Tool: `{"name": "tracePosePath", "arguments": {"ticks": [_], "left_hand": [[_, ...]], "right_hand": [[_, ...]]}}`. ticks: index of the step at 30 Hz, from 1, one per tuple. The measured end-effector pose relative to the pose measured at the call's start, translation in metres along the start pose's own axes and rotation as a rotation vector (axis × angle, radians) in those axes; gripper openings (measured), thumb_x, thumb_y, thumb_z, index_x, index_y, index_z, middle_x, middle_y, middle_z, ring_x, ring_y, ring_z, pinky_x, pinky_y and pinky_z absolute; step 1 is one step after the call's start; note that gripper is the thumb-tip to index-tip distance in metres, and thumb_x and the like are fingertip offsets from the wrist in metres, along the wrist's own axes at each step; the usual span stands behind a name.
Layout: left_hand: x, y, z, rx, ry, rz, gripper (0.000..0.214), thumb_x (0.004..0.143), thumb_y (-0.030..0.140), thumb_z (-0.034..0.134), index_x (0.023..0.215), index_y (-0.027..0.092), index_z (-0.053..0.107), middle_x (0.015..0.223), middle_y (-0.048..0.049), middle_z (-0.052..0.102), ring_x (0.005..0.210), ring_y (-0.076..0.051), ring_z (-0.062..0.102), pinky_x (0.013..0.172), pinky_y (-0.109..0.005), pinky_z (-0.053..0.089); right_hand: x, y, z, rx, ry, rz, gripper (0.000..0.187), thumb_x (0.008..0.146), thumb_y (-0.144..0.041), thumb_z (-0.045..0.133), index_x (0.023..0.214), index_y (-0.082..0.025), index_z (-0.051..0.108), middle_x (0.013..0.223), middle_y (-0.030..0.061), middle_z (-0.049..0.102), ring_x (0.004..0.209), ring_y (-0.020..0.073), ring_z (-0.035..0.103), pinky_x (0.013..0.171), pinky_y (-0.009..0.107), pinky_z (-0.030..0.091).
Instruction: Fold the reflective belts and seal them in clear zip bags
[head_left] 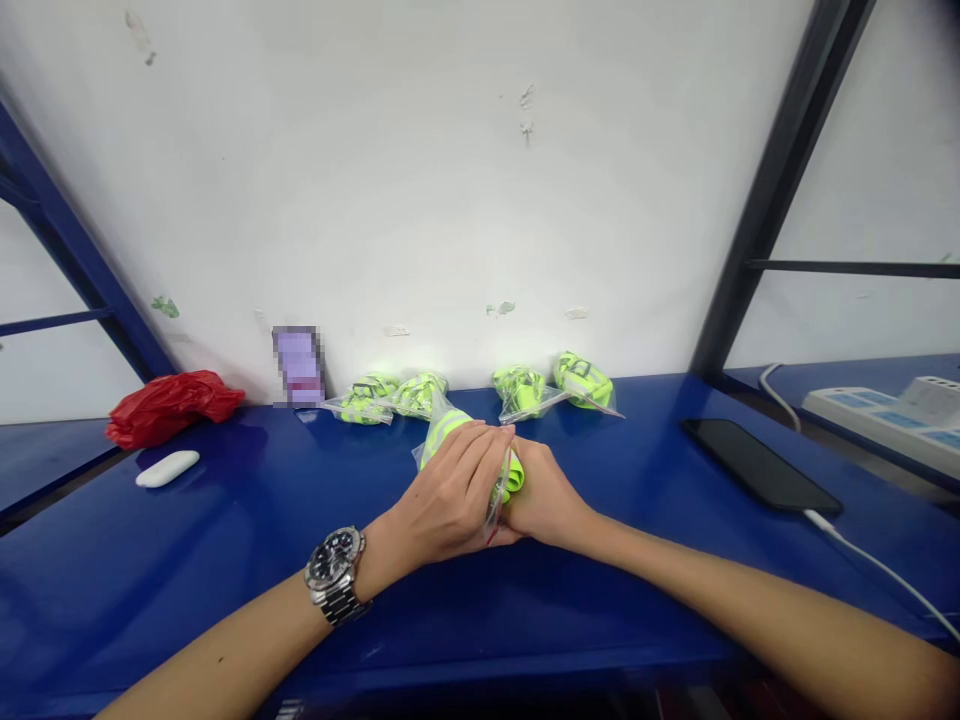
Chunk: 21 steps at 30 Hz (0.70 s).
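Near the middle of the blue table, my left hand (457,490) wraps over a clear plastic bag (495,515) with a rolled neon-yellow reflective vest (444,436) in or partly in it. My right hand (546,497) closes on the same bundle from the right, at the bag's mouth. Both hands press together, so most of the bundle and the right fingertips are hidden. A roll of yellow fabric shows between the hands. Behind them, by the wall, lie several similar bagged yellow bundles (585,380).
On the blue table (225,560), a red plastic bag (174,405) and a white earbud case (169,469) lie left. A blurred phone (299,367) leans on the wall. To the right are a black phone (761,463) with a white cable (877,560) and a power strip (885,420).
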<state>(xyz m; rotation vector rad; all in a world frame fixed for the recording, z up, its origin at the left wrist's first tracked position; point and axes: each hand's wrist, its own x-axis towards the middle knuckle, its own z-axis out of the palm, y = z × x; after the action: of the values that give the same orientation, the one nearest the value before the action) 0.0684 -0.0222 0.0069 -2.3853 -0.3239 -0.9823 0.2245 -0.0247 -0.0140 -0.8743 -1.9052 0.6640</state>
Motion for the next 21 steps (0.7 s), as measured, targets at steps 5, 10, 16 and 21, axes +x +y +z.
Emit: {"name": "tracePosePath", "arguments": {"ticks": [5,10,16,21], "left_hand": [[-0.002,-0.006,-0.008,-0.083,0.052,-0.02,0.101,0.073,0.062,0.067,0.143,0.002,0.025,0.115,-0.0246,0.06,0.11,-0.035,0.059,0.091,-0.051,0.053],[-0.006,-0.008,-0.007,-0.159,0.064,-0.032,0.108,0.07,0.063,0.069,0.146,0.003,0.019,0.116,-0.0247,0.059,0.111,-0.034,0.059,0.089,-0.049,0.054],[-0.006,-0.004,-0.004,-0.192,0.063,-0.055,0.11,0.069,0.063,0.07,0.146,0.005,0.017,0.114,-0.0234,0.06,0.11,-0.034,0.059,0.09,-0.052,0.052],[-0.003,0.0,-0.005,-0.149,0.071,-0.073,0.108,0.07,0.063,0.07,0.146,0.005,0.019,0.111,-0.0215,0.062,0.107,-0.032,0.06,0.09,-0.05,0.053]], "right_hand": [[0.008,0.0,-0.026,0.401,-0.37,0.082,0.044,0.064,-0.023,0.075,0.102,-0.015,0.054,0.075,-0.0022,0.059,0.059,0.0104,0.055,0.051,0.02,0.045],[0.01,-0.001,-0.039,0.562,-0.495,0.206,0.036,0.081,-0.046,0.064,0.091,-0.013,0.056,0.06,0.0002,0.062,0.046,0.0112,0.059,0.042,0.02,0.048],[0.004,-0.002,-0.029,0.404,-0.375,0.327,0.039,0.077,-0.05,0.067,0.069,-0.015,0.052,0.046,-0.0042,0.056,0.03,0.0076,0.049,0.025,0.014,0.032],[0.002,0.0,-0.025,0.402,-0.259,0.337,0.042,0.074,-0.045,0.069,0.056,-0.018,0.043,0.04,-0.0055,0.053,0.025,0.006,0.043,0.023,0.014,0.027]]}}
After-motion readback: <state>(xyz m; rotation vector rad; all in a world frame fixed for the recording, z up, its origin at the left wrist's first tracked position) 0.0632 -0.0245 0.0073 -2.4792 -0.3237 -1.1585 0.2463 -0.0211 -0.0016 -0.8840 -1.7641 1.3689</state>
